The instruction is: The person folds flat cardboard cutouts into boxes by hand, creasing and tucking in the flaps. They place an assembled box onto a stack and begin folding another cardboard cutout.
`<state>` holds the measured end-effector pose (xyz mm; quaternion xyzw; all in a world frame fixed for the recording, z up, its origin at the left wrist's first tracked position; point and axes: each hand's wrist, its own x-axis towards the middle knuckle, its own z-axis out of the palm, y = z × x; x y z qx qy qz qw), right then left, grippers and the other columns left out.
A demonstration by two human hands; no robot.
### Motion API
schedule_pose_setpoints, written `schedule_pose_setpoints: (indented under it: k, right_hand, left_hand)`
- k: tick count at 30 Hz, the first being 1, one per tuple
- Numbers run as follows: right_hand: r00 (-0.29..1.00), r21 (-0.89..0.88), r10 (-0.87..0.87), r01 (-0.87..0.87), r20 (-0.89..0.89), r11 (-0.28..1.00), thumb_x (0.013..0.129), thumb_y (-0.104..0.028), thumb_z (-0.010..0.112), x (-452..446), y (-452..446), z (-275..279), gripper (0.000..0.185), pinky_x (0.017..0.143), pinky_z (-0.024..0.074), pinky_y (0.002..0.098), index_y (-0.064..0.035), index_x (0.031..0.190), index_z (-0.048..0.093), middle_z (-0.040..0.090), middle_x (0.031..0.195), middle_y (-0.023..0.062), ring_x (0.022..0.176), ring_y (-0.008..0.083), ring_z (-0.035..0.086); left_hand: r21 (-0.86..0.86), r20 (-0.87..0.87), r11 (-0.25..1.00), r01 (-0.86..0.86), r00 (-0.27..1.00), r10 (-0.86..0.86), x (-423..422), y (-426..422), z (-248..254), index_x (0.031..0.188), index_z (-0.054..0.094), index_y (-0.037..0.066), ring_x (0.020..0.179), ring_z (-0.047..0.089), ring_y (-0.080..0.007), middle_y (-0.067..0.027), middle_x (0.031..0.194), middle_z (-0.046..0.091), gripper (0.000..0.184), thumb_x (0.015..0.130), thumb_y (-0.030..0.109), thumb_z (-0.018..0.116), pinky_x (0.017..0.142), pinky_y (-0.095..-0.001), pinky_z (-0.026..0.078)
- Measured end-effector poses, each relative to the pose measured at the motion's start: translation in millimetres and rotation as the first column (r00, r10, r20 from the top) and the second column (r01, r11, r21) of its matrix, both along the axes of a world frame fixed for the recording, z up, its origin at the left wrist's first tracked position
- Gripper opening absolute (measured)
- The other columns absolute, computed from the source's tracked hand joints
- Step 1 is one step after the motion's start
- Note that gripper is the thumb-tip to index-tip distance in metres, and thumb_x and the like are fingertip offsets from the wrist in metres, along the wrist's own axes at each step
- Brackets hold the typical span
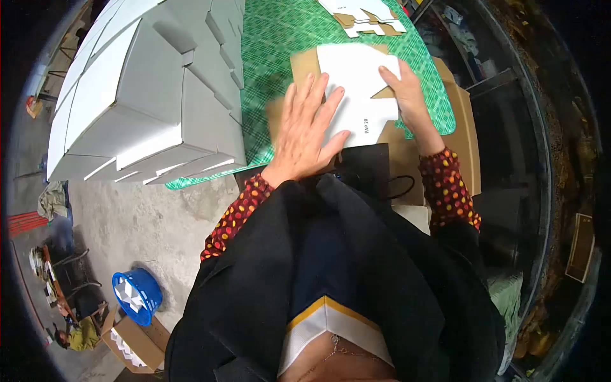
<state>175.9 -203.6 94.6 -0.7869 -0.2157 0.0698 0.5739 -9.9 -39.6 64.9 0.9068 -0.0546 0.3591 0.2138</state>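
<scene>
A flat white carton blank point(353, 73) printed "PAP 20" lies at the near edge of a green patterned tabletop point(273, 38), its brown inner side showing at the left and in a notch. My left hand point(309, 130) rests flat over its left part, fingers stretched out and slightly apart. At the right edge, my right hand point(407, 92) grips the blank, thumb on top and the other fingers mostly hidden beneath. Further back on the tabletop lie more flat white-and-brown blanks point(369, 18).
Large white folded cartons point(159, 89) stand packed together at the left of the tabletop. Brown cardboard point(461, 134) sits by its right side. On the floor at lower left are a blue basket point(149, 286) and an open cardboard box point(149, 337), both holding white pieces. A person point(83, 334) is beyond.
</scene>
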Motion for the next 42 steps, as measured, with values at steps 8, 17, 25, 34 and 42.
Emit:
schedule_pose_setpoints:
  k: [8, 17, 25, 34, 42]
  right_hand:
    - [0.758, -0.440, 0.485, -0.290, 0.436, 0.850, 0.100, -0.043, 0.054, -32.5, 31.7, -48.9, 0.068, 0.122, 0.0277, 0.0448, 0.0004, 0.151, 0.041, 0.043, 0.156, 0.0183, 0.145, 0.0334, 0.038]
    - [0.583, -0.794, 0.681, -0.096, 0.444, 0.600, 0.108, -0.046, 0.026, 0.3, 34.2, -79.6, 0.069, 0.128, 0.0042, 0.0472, -0.0003, 0.160, 0.020, 0.016, 0.168, 0.0190, 0.157, 0.0275, 0.010]
    - [0.485, -0.813, 0.661, 0.233, 0.573, 0.533, 0.109, -0.047, 0.022, 40.0, 19.1, -76.6, 0.069, 0.127, 0.0012, 0.0518, -0.0010, 0.160, 0.019, 0.017, 0.169, 0.0141, 0.157, 0.0247, 0.010]
    - [0.504, -0.750, 0.684, -0.101, 0.528, 0.654, 0.108, -0.043, 0.031, -13.1, 25.8, -73.6, 0.065, 0.126, 0.0081, 0.0549, -0.0058, 0.161, 0.020, 0.025, 0.167, 0.0138, 0.155, 0.0246, 0.022]
    - [0.572, -0.771, 0.569, 0.193, 0.591, 0.607, 0.106, -0.035, 0.045, 33.8, -9.2, -90.4, 0.062, 0.125, 0.0097, 0.0580, -0.0032, 0.157, 0.031, 0.026, 0.167, 0.0135, 0.156, 0.0275, 0.019]
  left_hand:
    - [0.122, -0.352, 0.992, 0.032, 0.936, 0.013, 10.8, 3.4, -47.1, 0.139, 0.055, 0.003, 0.147, 0.033, -0.0386, -0.0210, 0.155, 0.043, 0.063, 0.095, 0.047, 0.060, 0.120, -0.0576, 0.020]
    - [0.153, -0.389, 0.988, -0.014, 0.918, 0.074, 8.4, -0.7, -50.8, 0.148, 0.045, 0.001, 0.148, 0.033, -0.0393, -0.0227, 0.155, 0.042, 0.078, 0.095, 0.057, 0.057, 0.120, -0.0584, 0.021]
    - [0.156, -0.379, 0.987, -0.044, 0.920, 0.101, 6.9, -2.8, -53.9, 0.149, 0.040, -0.006, 0.149, 0.030, -0.0401, -0.0274, 0.158, 0.036, 0.084, 0.095, 0.057, 0.056, 0.120, -0.0592, 0.020]
    - [0.136, -0.347, 0.990, -0.034, 0.934, 0.080, 7.7, -1.5, -56.0, 0.148, 0.039, -0.008, 0.148, 0.031, -0.0403, -0.0279, 0.156, 0.038, 0.086, 0.093, 0.056, 0.059, 0.120, -0.0609, 0.020]
    - [0.190, -0.414, 0.977, -0.093, 0.895, 0.166, -22.1, 10.0, -54.7, 0.149, 0.040, -0.005, 0.147, 0.032, -0.0403, -0.0261, 0.156, 0.038, 0.086, 0.093, 0.057, 0.059, 0.120, -0.0620, 0.020]
